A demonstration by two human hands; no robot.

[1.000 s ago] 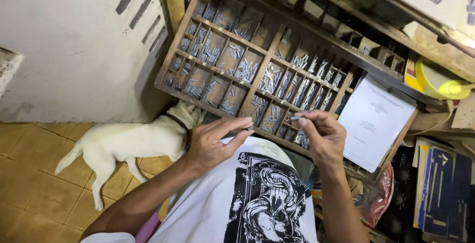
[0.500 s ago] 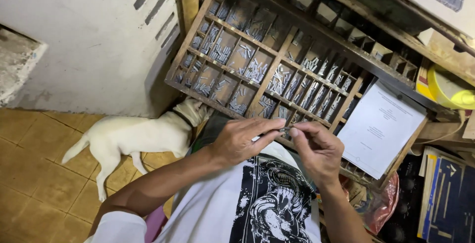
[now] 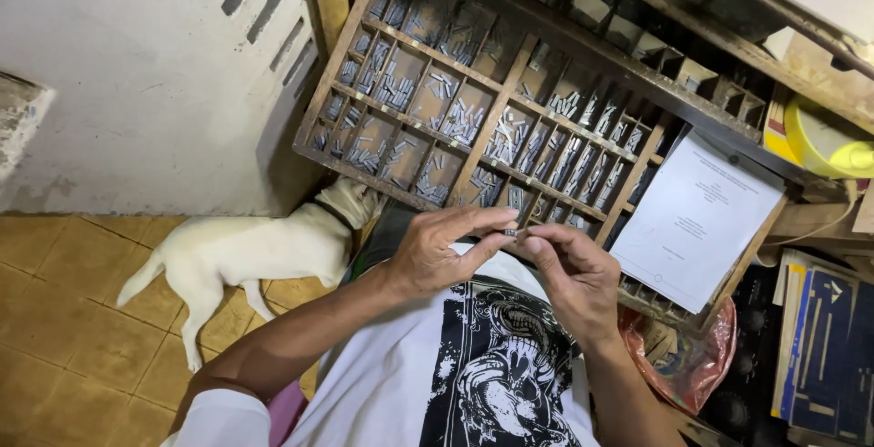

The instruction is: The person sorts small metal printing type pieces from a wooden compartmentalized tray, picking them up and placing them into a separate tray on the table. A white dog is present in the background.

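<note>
While both hands meet over the wooden compartmented type tray (image 3: 510,119), the left hand (image 3: 437,251) and right hand (image 3: 569,269) have fingers pinched together on a tiny metal type piece (image 3: 512,231). I'd keep that grip low over the tray. White printed sheet (image 3: 696,219) sits right; yellow round container (image 3: 824,142) beyond.

- Your left hand (image 3: 435,251) and right hand (image 3: 572,274) hide most of the tiny metal piece (image 3: 512,231).
- The tray (image 3: 492,119) hides the dog's (image 3: 241,256) head.
</note>
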